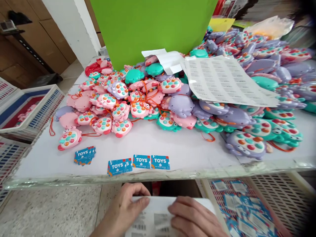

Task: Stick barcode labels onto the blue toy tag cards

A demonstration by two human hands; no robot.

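Below the table's near edge, my left hand (pixel 128 205) is closed on the left edge of a white sheet of barcode labels (pixel 160 209), thumb on top. My right hand (pixel 190 215) lies over the right part of that sheet with curled fingers; its thumb is hidden, and the fingers are slightly blurred. Blue cards marked TOYS (pixel 141 161) lie in a row on the table just beyond the hands. A small stack of similar cards (pixel 84 155) sits further left.
Piles of pink, purple and green animal-shaped toys (pixel 120 110) with orange cords cover the table (pixel 98 169). More label sheets (pixel 227 79) rest on them, before a green panel (pixel 153 29). A basket (pixel 283 197) at lower right holds cards; white crates (pixel 46 105) stand left.
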